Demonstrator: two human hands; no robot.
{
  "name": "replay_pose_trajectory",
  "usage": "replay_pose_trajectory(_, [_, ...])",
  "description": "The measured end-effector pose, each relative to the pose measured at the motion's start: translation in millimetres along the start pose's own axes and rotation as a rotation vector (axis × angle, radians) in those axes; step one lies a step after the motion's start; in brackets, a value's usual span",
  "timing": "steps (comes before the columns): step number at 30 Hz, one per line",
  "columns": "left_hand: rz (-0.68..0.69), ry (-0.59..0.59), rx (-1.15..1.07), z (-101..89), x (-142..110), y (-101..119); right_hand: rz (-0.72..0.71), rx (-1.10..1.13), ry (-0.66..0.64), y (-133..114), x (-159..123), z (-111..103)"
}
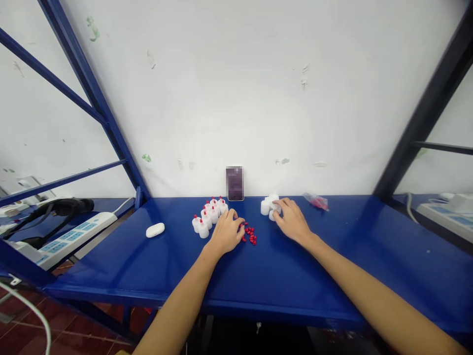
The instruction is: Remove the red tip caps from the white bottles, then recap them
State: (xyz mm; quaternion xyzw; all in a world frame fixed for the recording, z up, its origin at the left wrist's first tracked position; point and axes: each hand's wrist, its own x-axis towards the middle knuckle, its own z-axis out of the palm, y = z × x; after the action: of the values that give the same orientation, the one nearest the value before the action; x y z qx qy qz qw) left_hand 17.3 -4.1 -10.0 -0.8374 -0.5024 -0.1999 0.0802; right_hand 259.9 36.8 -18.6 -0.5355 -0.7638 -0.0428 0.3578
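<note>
My left hand (228, 231) is over the near edge of a scatter of small red caps (251, 231), its fingers curled and thumb and forefinger pinched at a red cap. Just left of it stand several small white squeeze bottles (203, 229) in rows, each topped with a red cap. My right hand (293, 219) reaches to a small group of white bottles (265, 207) on which no red caps show. Its thumb and fingers are around the nearest white bottle (272, 215), partly covering it.
A phone (235, 183) leans on the wall at the back of the blue table (281, 276). A white earbud case (155, 230) lies at left, a clear plastic bag with red bits (317, 201) at right. Blue frame posts flank the table; a power strip (74, 239) lies beyond the left one.
</note>
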Motion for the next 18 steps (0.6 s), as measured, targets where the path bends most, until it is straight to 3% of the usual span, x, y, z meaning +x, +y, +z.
replay_pose_trajectory(6, [-0.181, 0.075, 0.028, -2.3, 2.1, -4.5, -0.006, -0.053, -0.069, -1.3, -1.3, -1.1])
replay_pose_trajectory(10, [-0.313, -0.002, 0.053, 1.4, 1.7, -7.9, -0.032, -0.022, -0.06, -1.4, -1.2, -0.1])
replay_pose_trajectory(15, [-0.303, -0.12, 0.049, 4.8, 1.0, -8.8, -0.061, 0.025, -0.036, 0.1, -0.8, 2.5])
replay_pose_trajectory(18, [-0.288, -0.132, 0.032, 4.5, 2.1, -9.2, -0.051, 0.031, -0.043, -1.0, -1.0, 1.8])
